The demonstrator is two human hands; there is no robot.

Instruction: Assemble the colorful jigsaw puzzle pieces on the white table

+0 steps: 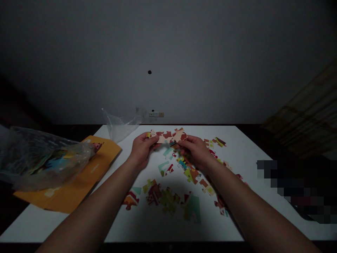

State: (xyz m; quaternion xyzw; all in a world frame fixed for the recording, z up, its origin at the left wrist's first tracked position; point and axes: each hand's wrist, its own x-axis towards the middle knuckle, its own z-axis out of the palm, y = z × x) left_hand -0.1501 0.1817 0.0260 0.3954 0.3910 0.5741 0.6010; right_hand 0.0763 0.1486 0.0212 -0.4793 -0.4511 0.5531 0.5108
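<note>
Between both hands, raised over the white table, is a strip of joined jigsaw puzzle pieces with a cream and reddish-brown animal pattern. My left hand pinches its left end, thumb on the front face. At the right end my right hand grips it the same way, fingers mostly hidden behind. Below and around the hands lie loose puzzle pieces in green, red, orange and pale teal. Some pieces near my right forearm lie close together or overlap; I cannot tell whether they are joined.
At the left, a clear plastic bag with colourful pieces inside rests on an orange-yellow envelope. Another clear bag stands at the table's far left edge. Behind is a grey wall with sockets. A pixelated patch covers the right side.
</note>
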